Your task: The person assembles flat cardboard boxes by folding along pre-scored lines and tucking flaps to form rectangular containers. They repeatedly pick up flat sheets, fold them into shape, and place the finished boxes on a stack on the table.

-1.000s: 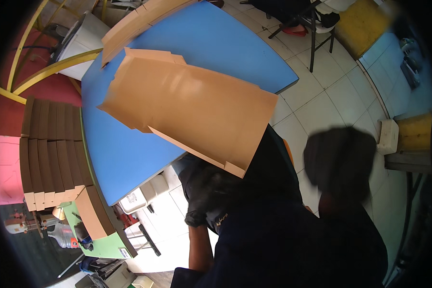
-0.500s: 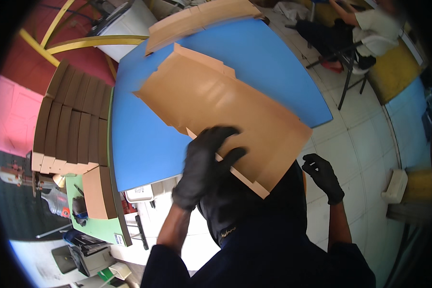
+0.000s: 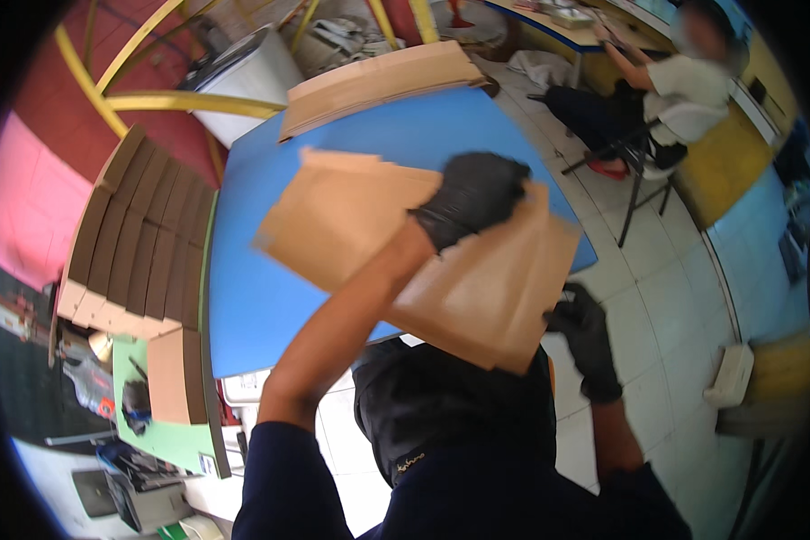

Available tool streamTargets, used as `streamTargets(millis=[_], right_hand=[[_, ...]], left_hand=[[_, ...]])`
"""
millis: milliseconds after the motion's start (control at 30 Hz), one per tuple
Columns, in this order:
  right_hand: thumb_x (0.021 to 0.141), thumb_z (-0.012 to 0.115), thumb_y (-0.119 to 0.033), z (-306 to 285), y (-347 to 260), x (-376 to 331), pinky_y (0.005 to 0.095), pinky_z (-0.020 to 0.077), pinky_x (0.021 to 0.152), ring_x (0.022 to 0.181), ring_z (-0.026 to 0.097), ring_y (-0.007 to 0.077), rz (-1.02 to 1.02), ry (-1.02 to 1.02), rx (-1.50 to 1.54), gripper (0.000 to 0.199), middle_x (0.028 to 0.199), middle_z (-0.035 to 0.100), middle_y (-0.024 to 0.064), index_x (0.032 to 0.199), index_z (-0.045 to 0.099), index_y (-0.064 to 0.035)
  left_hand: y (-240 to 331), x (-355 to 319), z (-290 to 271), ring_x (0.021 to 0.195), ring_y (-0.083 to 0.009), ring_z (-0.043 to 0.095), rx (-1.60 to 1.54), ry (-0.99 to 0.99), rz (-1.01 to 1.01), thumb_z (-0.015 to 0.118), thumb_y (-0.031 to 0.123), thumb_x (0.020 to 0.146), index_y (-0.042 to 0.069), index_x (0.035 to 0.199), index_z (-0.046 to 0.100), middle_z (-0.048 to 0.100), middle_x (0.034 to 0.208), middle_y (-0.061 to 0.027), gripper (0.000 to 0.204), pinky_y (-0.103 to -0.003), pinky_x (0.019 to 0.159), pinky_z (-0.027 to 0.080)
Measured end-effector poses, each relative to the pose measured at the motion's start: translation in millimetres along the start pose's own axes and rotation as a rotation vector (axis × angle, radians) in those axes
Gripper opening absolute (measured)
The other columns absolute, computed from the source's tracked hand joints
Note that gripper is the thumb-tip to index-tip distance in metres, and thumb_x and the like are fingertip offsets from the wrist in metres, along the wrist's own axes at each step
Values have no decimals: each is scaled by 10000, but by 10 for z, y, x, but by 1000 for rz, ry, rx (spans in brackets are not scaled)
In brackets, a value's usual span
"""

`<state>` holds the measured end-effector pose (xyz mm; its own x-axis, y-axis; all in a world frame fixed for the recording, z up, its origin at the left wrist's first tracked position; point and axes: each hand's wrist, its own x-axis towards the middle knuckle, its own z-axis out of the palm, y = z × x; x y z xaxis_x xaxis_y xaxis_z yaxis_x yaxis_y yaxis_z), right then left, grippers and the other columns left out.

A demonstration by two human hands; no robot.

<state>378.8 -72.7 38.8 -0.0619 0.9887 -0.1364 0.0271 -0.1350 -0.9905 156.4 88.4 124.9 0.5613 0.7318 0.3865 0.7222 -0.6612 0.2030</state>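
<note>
A blue table stands on a pale tiled floor. Stacked folded cardboard boxes line its left side, above a green surface. Yellow tubing crosses a red wall. A seated person occupies a dark chair at the far right

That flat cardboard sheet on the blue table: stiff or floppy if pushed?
The cardboard sheet looks fairly stiff: it overhangs the blue table without drooping. Probably light and apt to slide; the left hand presses it, the right hand at its edge.
</note>
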Motion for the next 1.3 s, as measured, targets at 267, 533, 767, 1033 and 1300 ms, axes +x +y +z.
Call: streamTargets(millis=[267,533,767,1033,1300], right_hand=[[882,779,-164,-455,-1297,579,324,533,897,976,705,183,-435,-172,-408,427,1022,734,114,1254,637,-10],[845,841,-206,-359,-2565,850,352,495,1034,1143,661,210,-1079,23,-731,561,1217,700,119,1331,638,-14],[801,870,-185,-128,-2835,732,367,502,1027,1151,659,227,-1143,26,-715,623,1229,695,113,1350,620,-27],[798,820,-55,-91,-2555,840,346,505,971,1048,668,221,-933,-101,-798,523,1133,700,139,1267,595,-13],[852,745,-30,32,-2421,872,351,536,923,1028,701,271,-1148,-87,-987,426,1179,721,124,1265,643,-34]], left_hand=[[85,-101,-1621,936,-276,725,-213,265,-145,736,201,923,-20,1218,708,751,1042,-221,370,-373,880,541],[493,-475,-2381,1032,-130,665,-370,384,-70,841,109,872,18,1286,640,735,1137,-69,469,-301,925,533],[514,-860,-2249,889,-103,642,-383,695,-346,734,169,967,-4,1234,688,734,1042,-39,322,-271,783,497],[11,-1348,-2168,914,-112,682,-588,621,-416,749,79,946,-10,1217,703,760,1059,-53,289,-269,829,538],[-204,-1610,-2161,965,-175,709,-829,613,-359,754,20,895,-31,1080,744,765,1065,-97,193,-310,905,558]])
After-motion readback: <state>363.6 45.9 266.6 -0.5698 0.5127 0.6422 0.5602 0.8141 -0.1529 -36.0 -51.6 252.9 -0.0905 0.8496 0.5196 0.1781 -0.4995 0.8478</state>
